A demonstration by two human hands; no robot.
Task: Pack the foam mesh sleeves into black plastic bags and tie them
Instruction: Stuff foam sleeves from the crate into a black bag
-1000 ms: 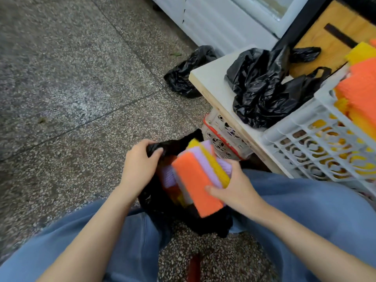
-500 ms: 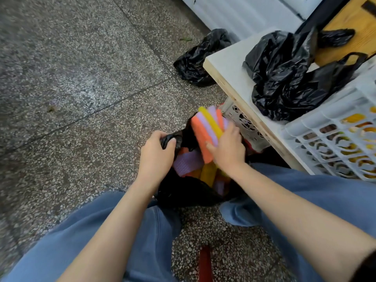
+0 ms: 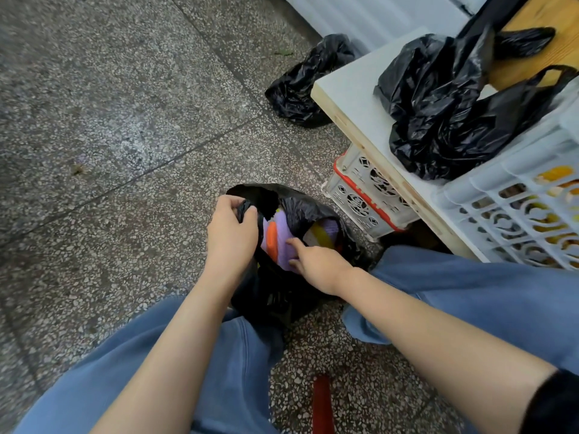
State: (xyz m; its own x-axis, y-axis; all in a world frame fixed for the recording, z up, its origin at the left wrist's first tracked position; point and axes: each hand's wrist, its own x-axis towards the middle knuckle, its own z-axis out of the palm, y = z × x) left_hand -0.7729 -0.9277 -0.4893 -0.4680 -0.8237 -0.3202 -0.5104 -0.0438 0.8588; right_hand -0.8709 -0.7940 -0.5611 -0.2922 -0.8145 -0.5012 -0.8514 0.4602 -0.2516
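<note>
Black plastic bag (image 3: pixel 279 300) on the floor (image 3: pixel 125 126), foam mesh sleeves (image 3: pixel 283 242) inside.
Left hand (image 3: pixel 230 236) grips its rim; right hand (image 3: pixel 318 266), fingers extended, presses the sleeves.

Nothing to read in this one, folks: no text, label, brand or number shows up anywhere. The black bag (image 3: pixel 300 211) gripped by the left hand (image 3: pixel 230 233) is plain plastic with no print. The small crate (image 3: pixel 360 183) just beyond that grip only has patterned cut-outs, and no letters can be made out in them. The white crate (image 3: pixel 517 195) further off to the right shows only moulded slots.
</note>
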